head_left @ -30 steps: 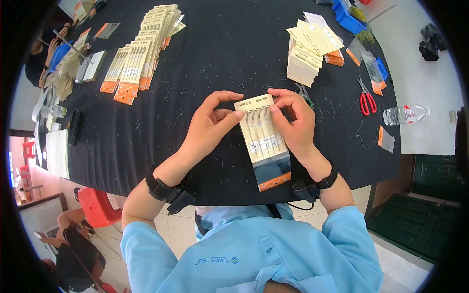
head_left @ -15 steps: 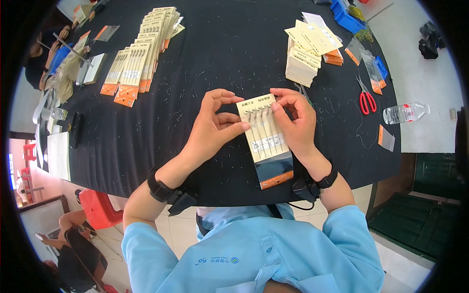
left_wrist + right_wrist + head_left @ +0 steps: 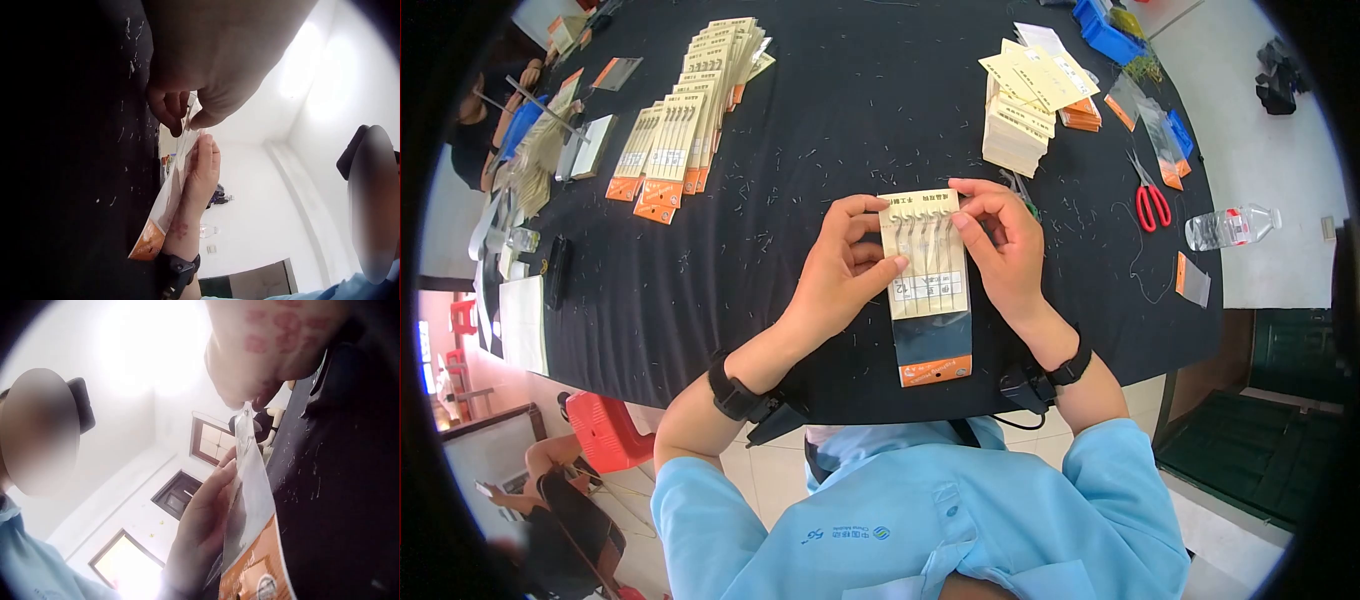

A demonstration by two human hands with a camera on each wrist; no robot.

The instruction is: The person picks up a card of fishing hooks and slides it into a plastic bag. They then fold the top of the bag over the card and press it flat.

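Head view showed the left hand (image 3: 837,262) pinching the left edge of a cream card pack (image 3: 930,255), thumb on the front. The right hand (image 3: 1007,240) pinched its top right corner, fingers bent. Both forearms slanted inward, so the hands were near each other with the pack between them, over a black cloth (image 3: 650,320). Its orange end (image 3: 936,371) pointed at the blue shirt (image 3: 920,510). Farther right were red scissors (image 3: 1152,210) and 1 bottle (image 3: 1233,228).

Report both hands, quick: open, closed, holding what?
Left hand: closed, holding the clear packet at its left edge.
Right hand: closed, pinching the same packet's upper right corner.
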